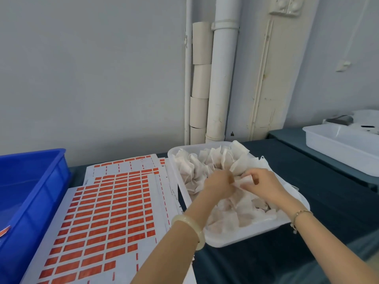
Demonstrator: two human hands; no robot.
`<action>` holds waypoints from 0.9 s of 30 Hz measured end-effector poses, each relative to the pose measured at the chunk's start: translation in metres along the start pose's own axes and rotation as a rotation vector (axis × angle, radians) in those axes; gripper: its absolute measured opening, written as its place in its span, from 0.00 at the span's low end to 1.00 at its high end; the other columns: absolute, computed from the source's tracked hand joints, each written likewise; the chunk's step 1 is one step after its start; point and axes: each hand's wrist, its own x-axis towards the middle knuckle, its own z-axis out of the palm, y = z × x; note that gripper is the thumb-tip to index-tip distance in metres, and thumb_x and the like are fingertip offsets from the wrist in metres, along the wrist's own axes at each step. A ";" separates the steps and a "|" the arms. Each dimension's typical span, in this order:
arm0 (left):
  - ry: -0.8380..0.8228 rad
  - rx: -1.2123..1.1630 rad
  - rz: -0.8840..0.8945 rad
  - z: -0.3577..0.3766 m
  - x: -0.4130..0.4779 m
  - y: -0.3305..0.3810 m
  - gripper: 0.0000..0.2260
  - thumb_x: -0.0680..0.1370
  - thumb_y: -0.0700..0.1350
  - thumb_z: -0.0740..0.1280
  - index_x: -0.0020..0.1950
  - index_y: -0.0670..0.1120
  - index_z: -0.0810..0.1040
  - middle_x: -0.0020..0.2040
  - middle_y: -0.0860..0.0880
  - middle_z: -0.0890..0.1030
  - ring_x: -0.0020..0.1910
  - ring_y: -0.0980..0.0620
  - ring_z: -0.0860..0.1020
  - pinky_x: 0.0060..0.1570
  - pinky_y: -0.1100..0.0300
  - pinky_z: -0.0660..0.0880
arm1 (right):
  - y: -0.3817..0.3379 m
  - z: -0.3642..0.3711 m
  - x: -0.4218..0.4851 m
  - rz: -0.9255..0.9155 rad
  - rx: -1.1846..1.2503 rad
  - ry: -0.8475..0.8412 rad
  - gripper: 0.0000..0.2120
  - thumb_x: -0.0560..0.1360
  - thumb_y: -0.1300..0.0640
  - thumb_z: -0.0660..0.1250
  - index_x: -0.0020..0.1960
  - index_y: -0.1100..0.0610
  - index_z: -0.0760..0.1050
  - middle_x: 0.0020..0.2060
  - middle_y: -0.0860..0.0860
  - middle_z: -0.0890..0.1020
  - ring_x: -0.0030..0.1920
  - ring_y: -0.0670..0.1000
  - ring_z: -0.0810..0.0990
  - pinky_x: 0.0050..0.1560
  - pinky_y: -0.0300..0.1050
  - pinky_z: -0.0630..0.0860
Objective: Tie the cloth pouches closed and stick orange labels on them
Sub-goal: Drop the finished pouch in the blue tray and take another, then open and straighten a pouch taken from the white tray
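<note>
Near left lie the white sheets of orange rectangular labels (pixel 106 218), untouched. Over the white plastic tray (pixel 229 239), the left hand (pixel 218 184) and right hand (pixel 264 186) both pinch one small white cloth pouch (pixel 246 179); a hurried knot could slip or snag neighbouring pouches (pixel 196 169) beyond.

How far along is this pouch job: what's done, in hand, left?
Done: gaps in the label sheets; no finished pouch shows in the blue bin. In hand: left hand and right hand pinch one pouch over the white tray. Left: its other pouches, none visibly labelled.
</note>
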 end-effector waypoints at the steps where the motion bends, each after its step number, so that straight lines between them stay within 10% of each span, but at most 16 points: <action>1: 0.037 -0.060 0.003 -0.009 -0.005 -0.006 0.08 0.74 0.40 0.63 0.51 0.44 0.78 0.52 0.45 0.79 0.53 0.44 0.77 0.48 0.55 0.73 | -0.003 -0.002 -0.002 -0.005 0.042 0.014 0.07 0.70 0.57 0.74 0.47 0.57 0.81 0.34 0.49 0.79 0.35 0.47 0.76 0.37 0.39 0.71; 9: 0.198 -0.258 -0.057 -0.069 -0.057 -0.044 0.05 0.76 0.47 0.67 0.47 0.47 0.76 0.41 0.52 0.77 0.40 0.52 0.76 0.37 0.64 0.71 | -0.080 0.000 -0.008 -0.158 0.540 0.127 0.05 0.68 0.60 0.77 0.43 0.56 0.84 0.36 0.49 0.86 0.36 0.48 0.84 0.34 0.38 0.81; 23: 0.391 -0.530 -0.337 -0.095 -0.180 -0.095 0.18 0.74 0.61 0.65 0.55 0.48 0.77 0.48 0.53 0.79 0.42 0.53 0.78 0.35 0.70 0.71 | -0.180 0.077 -0.046 -0.397 0.715 -0.308 0.06 0.70 0.59 0.75 0.47 0.53 0.85 0.38 0.48 0.86 0.37 0.49 0.84 0.39 0.36 0.79; 27: 0.384 -0.621 -0.361 -0.086 -0.210 -0.106 0.05 0.76 0.58 0.65 0.44 0.59 0.74 0.40 0.64 0.78 0.41 0.57 0.77 0.33 0.72 0.70 | -0.187 0.098 -0.056 -0.357 0.686 -0.446 0.06 0.72 0.59 0.73 0.48 0.52 0.84 0.40 0.48 0.86 0.40 0.49 0.85 0.42 0.39 0.80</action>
